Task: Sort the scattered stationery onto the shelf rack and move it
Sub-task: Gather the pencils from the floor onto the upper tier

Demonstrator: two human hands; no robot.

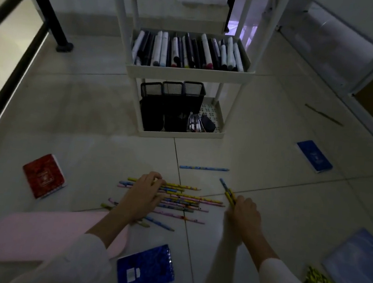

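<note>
Many pencils [182,197] lie heaped on the floor [91,119] before the rack [188,74] — too dim to count. Left hand [145,194] rests on them with fingers spread; right hand [244,213] grips a bunch [229,193]. Three cups [172,91] stand on the lowest shelf.

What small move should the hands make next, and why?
Probably the left hand should curl round the loose pencils it rests on and gather them: the right hand grips only a small bunch, most lie scattered on the floor, and the rack ahead has mesh cups in its lower tray.
</note>
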